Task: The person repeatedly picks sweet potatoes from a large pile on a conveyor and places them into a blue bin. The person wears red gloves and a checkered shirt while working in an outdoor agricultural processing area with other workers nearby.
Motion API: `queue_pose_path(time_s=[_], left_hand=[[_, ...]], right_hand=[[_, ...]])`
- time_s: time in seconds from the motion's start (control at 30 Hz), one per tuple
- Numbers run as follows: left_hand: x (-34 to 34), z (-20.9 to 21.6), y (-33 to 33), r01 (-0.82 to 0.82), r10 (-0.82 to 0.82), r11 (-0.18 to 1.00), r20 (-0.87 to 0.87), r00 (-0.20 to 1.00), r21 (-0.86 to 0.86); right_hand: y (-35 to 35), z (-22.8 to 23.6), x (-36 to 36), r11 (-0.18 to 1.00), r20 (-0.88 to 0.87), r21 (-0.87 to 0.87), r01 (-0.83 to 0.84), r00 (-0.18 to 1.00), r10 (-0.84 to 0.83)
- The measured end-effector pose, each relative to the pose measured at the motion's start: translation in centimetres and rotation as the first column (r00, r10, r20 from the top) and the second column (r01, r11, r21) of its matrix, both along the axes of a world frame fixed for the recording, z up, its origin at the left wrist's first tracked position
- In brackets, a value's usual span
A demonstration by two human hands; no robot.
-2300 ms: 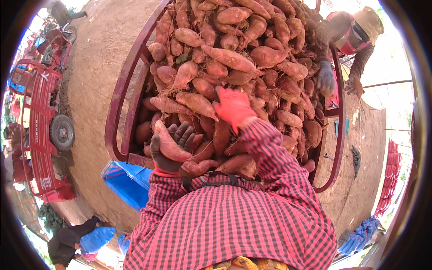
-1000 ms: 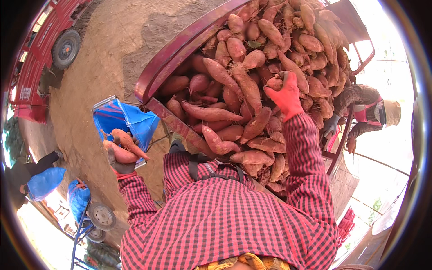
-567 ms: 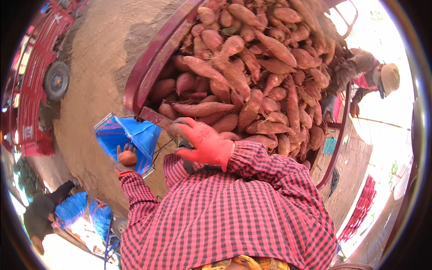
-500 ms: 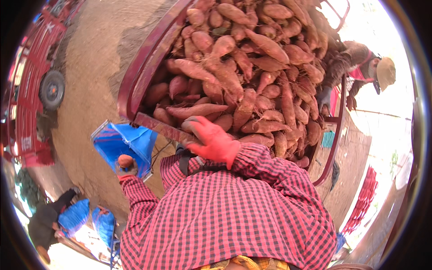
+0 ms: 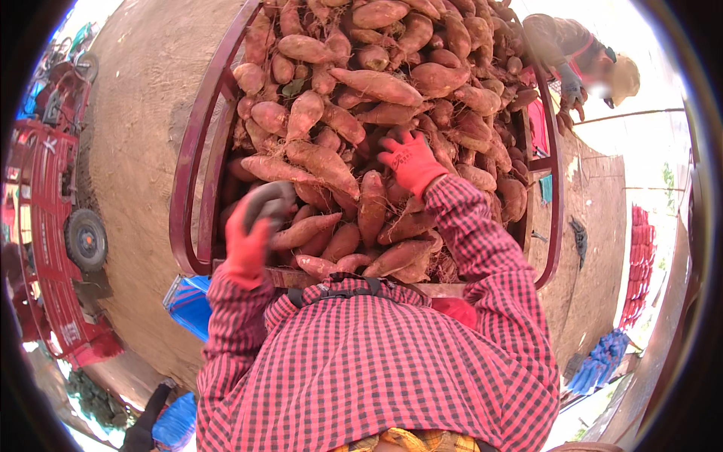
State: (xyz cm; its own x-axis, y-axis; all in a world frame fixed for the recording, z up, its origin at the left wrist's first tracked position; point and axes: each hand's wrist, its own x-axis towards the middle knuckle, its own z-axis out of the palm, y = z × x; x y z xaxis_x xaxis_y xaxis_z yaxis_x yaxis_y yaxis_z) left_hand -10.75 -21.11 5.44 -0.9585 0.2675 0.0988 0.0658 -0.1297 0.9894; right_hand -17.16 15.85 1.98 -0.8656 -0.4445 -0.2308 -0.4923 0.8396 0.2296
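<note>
A heap of reddish sweet potatoes point(image 5: 373, 203) with thin roots fills a dark red metal cart bed point(image 5: 197, 151). My right hand point(image 5: 410, 162), in a red glove with dark fingertips, reaches into the middle of the heap. Its fingers are spread and touch the sweet potatoes there. Over the near left corner of the bed is my left hand point(image 5: 248, 241), also gloved in red and dark grey. Motion smears its fingers, so whether they hold anything does not show. Close by that hand lies a single long sweet potato point(image 5: 305, 231) on the heap.
A blue bag point(image 5: 190, 305) stands left of the cart, partly behind my left sleeve. Beyond the right rail, another person point(image 5: 565, 45) bends with gloved hands. A red vehicle point(image 5: 56, 226) is at far left; red sacks point(image 5: 639, 264) and blue sacks point(image 5: 600, 361) lie at right.
My left hand came up from the blue bag to the heap; the sweet potato it held no longer shows. My right hand moved from the near rail into the heap. The view shifted toward the cart.
</note>
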Motion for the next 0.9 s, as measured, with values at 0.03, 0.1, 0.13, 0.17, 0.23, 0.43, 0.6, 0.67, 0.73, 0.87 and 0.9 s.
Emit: queue_pose_path(time_s=[0.03, 0.1, 0.13, 0.17, 0.23, 0.43, 0.6, 0.67, 0.73, 0.87, 0.9], left_hand=[[-1.6, 0.7, 3.2, 0.144, -0.145, 0.986, 0.0, 0.989, -0.079], [-5.2, 1.1, 8.3, 0.049, -0.391, 0.814, -0.485, 0.782, -0.579], [-6.2, 0.9, 9.6, 0.04, -0.481, 0.738, -0.484, 0.731, -0.673], [-6.9, 0.6, 10.5, 0.014, -0.561, 0.663, -0.485, 0.671, -0.748], [-7.2, -0.4, 10.7, 0.099, -0.699, 0.446, -0.277, 0.659, -0.89], [-4.6, -0.1, 4.3, 0.249, -0.52, 0.079, 0.174, 0.836, -0.965], [-3.3, 1.7, 4.2, 0.483, -0.314, 0.856, 0.555, 0.771, -0.187], [-2.6, 1.3, 5.9, 0.309, -0.614, 0.77, 0.516, 0.597, 0.559], [-1.9, 0.3, 7.3, 0.007, -0.671, 0.683, 0.624, 0.401, 0.73], [-2.2, -1.3, 6.9, -0.052, -0.422, 0.867, 0.787, 0.45, 0.495], [-2.2, -1.5, 6.4, -0.094, -0.346, 0.886, 0.782, 0.519, 0.454]], right_hand=[[0.4, 0.0, -0.4, 0.999, 0.008, 0.02, -0.032, 0.999, 0.031], [1.5, 0.5, -0.4, 0.99, -0.037, -0.103, -0.095, 0.995, 0.092], [2.0, 0.9, 0.0, 0.981, -0.053, -0.157, -0.113, 0.993, 0.106], [2.8, 1.4, 0.5, 0.946, -0.108, -0.299, -0.124, 0.99, 0.096], [4.7, 2.6, 2.0, 0.612, -0.016, -0.786, 0.085, 0.987, -0.157], [6.0, 4.9, 4.3, -0.587, 0.338, -0.807, 0.068, 0.868, -0.363], [-1.9, 7.1, 5.0, -0.877, 0.471, -0.48, -0.011, 0.84, -0.268], [-7.0, 8.3, 7.1, -0.922, 0.411, -0.384, 0.049, 0.903, -0.123], [-11.8, 8.9, 9.3, -0.792, 0.037, -0.61, 0.021, 0.999, -0.001], [-14.8, 8.7, 13.3, -0.533, 0.8, 0.108, 0.839, 0.245, 0.547], [-13.8, 8.2, 13.2, -0.452, 0.868, -0.131, 0.882, 0.322, 0.377]])
